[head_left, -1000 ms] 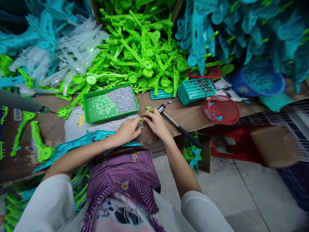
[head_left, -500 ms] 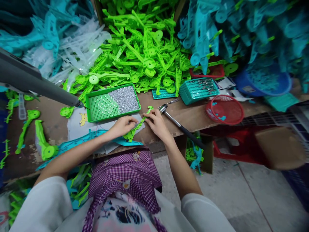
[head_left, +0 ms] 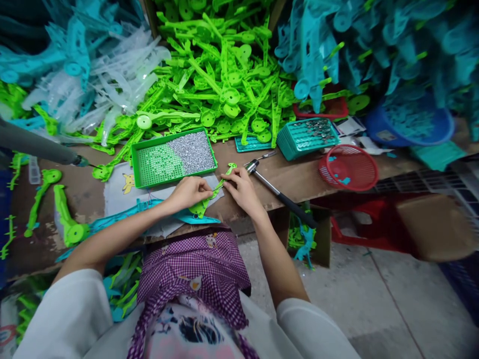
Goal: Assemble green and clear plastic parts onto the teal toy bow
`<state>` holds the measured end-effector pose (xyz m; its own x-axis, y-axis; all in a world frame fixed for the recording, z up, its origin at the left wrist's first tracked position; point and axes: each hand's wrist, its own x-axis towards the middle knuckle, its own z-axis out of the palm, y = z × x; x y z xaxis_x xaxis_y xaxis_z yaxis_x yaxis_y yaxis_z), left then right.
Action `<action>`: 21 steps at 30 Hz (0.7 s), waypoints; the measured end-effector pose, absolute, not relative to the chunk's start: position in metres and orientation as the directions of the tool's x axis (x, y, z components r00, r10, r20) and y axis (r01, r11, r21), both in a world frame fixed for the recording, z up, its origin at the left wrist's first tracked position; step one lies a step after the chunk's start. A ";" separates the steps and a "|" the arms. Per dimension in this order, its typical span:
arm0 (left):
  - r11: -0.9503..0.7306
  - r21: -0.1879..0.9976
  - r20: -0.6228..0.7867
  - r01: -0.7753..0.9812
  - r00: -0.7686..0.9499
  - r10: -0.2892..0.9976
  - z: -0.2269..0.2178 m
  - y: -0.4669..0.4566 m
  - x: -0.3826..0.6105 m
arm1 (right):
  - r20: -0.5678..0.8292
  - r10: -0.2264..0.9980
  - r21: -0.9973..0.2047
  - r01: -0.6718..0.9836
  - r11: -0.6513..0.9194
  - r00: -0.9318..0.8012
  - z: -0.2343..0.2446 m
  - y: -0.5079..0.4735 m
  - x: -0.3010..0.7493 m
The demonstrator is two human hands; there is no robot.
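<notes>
A bright green plastic part (head_left: 201, 207), long and narrow toward its far end, lies aslant at the table's front edge over a long turquoise plastic part (head_left: 194, 218). My right hand (head_left: 241, 191) grips its far, narrow end between thumb and fingers. Over its middle, the fingertips of my left hand (head_left: 190, 192) are pinched together, on something too small to make out. Just behind the hands stands a green perforated tray (head_left: 149, 185) with many small metal pins (head_left: 194, 152) heaped at its right side. Beside my right hand lies a hammer (head_left: 275, 191) with a black handle.
Piled green parts (head_left: 224, 85) fill the back, with clear parts (head_left: 119, 75) to their left and turquoise parts (head_left: 314, 55) right. A grey rod-like tool (head_left: 41, 144) reaches in from the left. Stacked turquoise trays (head_left: 299, 144), a red basket (head_left: 350, 169) and a blue basin (head_left: 411, 124) stand right.
The grey rod-like tool has swung to the left, away from the green tray. Both hands stay almost in place over the green part.
</notes>
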<state>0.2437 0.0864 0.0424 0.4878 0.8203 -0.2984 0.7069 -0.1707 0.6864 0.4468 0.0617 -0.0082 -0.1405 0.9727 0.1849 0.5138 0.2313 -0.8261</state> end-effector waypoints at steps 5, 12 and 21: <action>-0.005 0.716 -0.396 0.698 0.412 0.820 0.037 0.087 0.249 | 0.179 0.973 -0.831 0.508 0.228 -0.144 -0.009 0.062 0.447; 0.238 0.750 -0.569 0.617 0.418 0.708 0.035 0.103 0.254 | 0.173 0.976 -0.834 0.507 0.218 -0.135 -0.009 0.062 0.447; 0.233 0.705 -0.607 0.670 0.399 0.687 0.035 0.106 0.261 | 0.159 0.976 -0.830 0.516 0.214 -0.150 -0.007 0.063 0.448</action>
<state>0.2605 0.1060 0.0350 0.3990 0.6874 -0.6068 0.6700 0.2333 0.7048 0.4478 0.0626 -0.0066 -0.1496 0.9758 0.1593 0.5156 0.2145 -0.8296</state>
